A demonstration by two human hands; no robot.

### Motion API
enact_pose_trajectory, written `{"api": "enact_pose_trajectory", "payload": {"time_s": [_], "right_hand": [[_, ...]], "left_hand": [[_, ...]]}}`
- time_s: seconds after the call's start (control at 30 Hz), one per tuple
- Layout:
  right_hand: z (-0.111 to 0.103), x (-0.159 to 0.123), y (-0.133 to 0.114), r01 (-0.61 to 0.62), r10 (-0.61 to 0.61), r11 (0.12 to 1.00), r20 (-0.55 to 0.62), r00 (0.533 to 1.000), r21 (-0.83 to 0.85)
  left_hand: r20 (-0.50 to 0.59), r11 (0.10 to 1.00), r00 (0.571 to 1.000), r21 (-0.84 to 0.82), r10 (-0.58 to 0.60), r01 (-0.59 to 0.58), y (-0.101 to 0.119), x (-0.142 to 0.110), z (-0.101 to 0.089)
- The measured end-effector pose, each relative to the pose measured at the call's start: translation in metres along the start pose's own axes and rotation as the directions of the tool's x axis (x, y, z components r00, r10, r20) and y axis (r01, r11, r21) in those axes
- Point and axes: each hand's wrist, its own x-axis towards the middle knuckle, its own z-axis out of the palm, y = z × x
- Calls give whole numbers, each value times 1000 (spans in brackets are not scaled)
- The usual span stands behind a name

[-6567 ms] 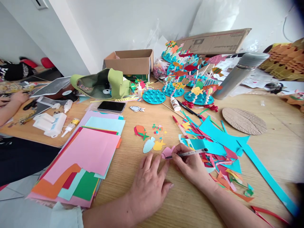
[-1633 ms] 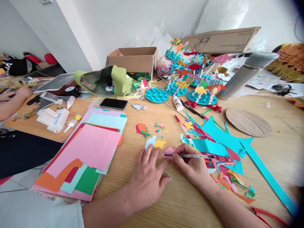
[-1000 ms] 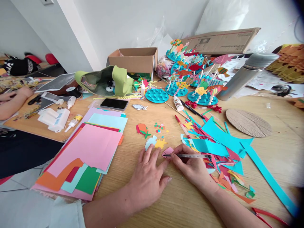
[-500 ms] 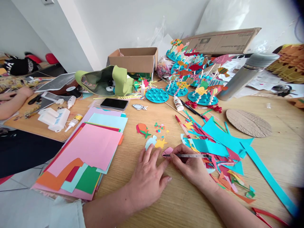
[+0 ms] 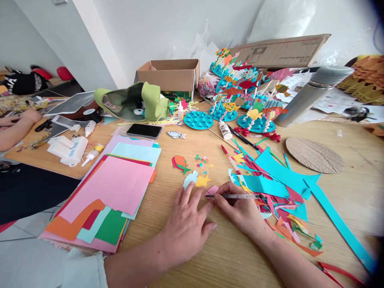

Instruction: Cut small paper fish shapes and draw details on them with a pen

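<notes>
My right hand (image 5: 237, 210) pinches a slim clear pen (image 5: 237, 196), which lies nearly level with its tip on the left end of a small pink paper piece (image 5: 212, 191). My left hand (image 5: 187, 230) rests spread on the wooden table (image 5: 231, 256), its index finger against the pink piece's lower edge. Just beyond the fingers lie a pale blue paper fish (image 5: 190, 179) and a yellow paper cutout (image 5: 203, 181). An orange and red paper fish (image 5: 179, 163) sits further up. The pen tip's mark on the pink paper is too small to make out.
A stack of coloured paper sheets (image 5: 108, 188) lies left of my hands, and cyan and red scraps (image 5: 270, 186) lie right. Teal mats with paper fish on sticks (image 5: 196, 120) stand behind. A co-worker's hand (image 5: 31, 116) rests at a separate table on the left.
Since the oldest frame, the pen has swung from slanting up-right to nearly level, its tip still at the pink piece. The view has shifted slightly. The last half second shows little difference.
</notes>
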Motion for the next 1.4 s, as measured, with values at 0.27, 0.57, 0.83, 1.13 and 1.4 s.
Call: {"api": "enact_pose_trajectory", "payload": {"time_s": [0.27,0.57,0.83,1.13,1.4], "right_hand": [[-1,-1,-1,2,-2,1000,-17,1000,0],[0,1,-2,-44,49,998,-126,991,41],[-1,1,-3,-30,29,999,-93,995,-10],[0,2,-6,1,-1,1000,-67,998,3],[-1,-1,-1,9,-9,1000,-15,1000,-13]], "left_hand": [[11,1000,1000,-12,-3,4,0,0,0],[26,1000,1000,-15,-8,8,0,1,1],[29,1000,1000,-22,-4,5,0,1,1],[23,1000,1000,-20,-9,10,0,1,0],[9,1000,1000,-24,3,-2,1,1,-2]]}}
